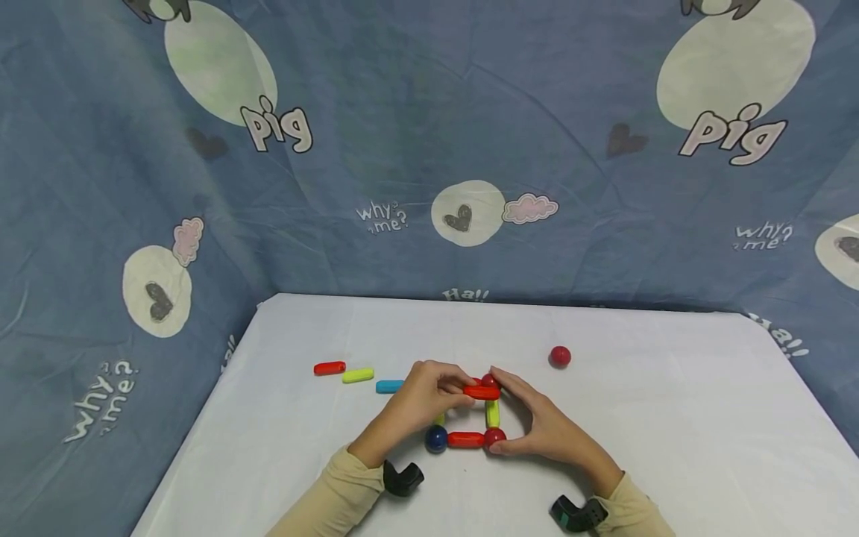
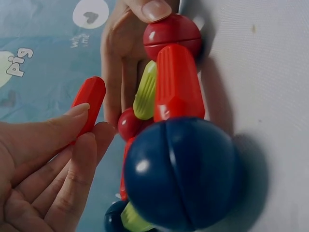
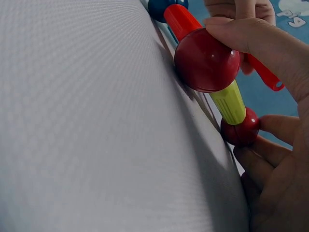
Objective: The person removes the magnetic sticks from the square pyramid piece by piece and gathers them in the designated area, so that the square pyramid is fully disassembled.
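My left hand (image 1: 416, 399) pinches a loose red stick (image 1: 481, 392) between thumb and fingers, above the far side of a ball-and-stick frame. In the left wrist view that stick (image 2: 90, 101) is tilted and apart from the frame. The frame has a near blue ball (image 1: 436, 439), a near red stick (image 1: 465, 440), a near red ball (image 1: 495, 437) and a yellow-green stick (image 1: 493, 414). My right hand (image 1: 546, 429) grips its right side, thumb on the near red ball (image 3: 207, 60), fingers on the far red ball (image 3: 240, 127). Another blue ball (image 2: 115, 216) shows at the far left corner.
On the white table (image 1: 671, 418), a red stick (image 1: 329, 368), a yellow-green stick (image 1: 359, 376) and a blue stick (image 1: 389, 386) lie left of the frame. A single red ball (image 1: 560, 356) sits at the back right. Patterned blue cloth (image 1: 335, 261) hangs behind.
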Demonstrator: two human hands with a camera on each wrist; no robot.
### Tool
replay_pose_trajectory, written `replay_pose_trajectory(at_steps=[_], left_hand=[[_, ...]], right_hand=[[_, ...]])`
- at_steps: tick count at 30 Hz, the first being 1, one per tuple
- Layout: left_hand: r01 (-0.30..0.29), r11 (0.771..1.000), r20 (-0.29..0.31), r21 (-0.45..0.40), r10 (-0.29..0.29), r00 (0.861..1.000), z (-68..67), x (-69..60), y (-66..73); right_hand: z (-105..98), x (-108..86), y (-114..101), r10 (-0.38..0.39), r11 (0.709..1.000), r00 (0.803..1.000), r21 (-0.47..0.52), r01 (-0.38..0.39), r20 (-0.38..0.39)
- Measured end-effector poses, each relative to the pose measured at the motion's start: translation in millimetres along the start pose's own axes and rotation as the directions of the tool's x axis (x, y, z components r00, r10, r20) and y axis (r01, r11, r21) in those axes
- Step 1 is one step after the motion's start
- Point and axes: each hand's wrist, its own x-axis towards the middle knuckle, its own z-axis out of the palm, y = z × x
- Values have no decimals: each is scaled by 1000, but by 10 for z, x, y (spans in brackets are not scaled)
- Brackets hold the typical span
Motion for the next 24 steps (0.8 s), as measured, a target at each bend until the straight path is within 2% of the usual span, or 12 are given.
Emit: replay_pose_trajectory(at_steps=[11,18,24], left_hand=[[46,999,-74,-1,-46,996,-244,-135,-74],[85,996,-139,10,-83,987,-472,-320,-175],[140,989,-200,48,-128,971,-685,-522,-339]], right_hand=[[-10,7,-5,7,1000,1000,-13,-7,5],[-15,-1,-24,12,1000,1000,-7,-12,1],[-9,4,-14,13,1000,1000,-11,-13,2]])
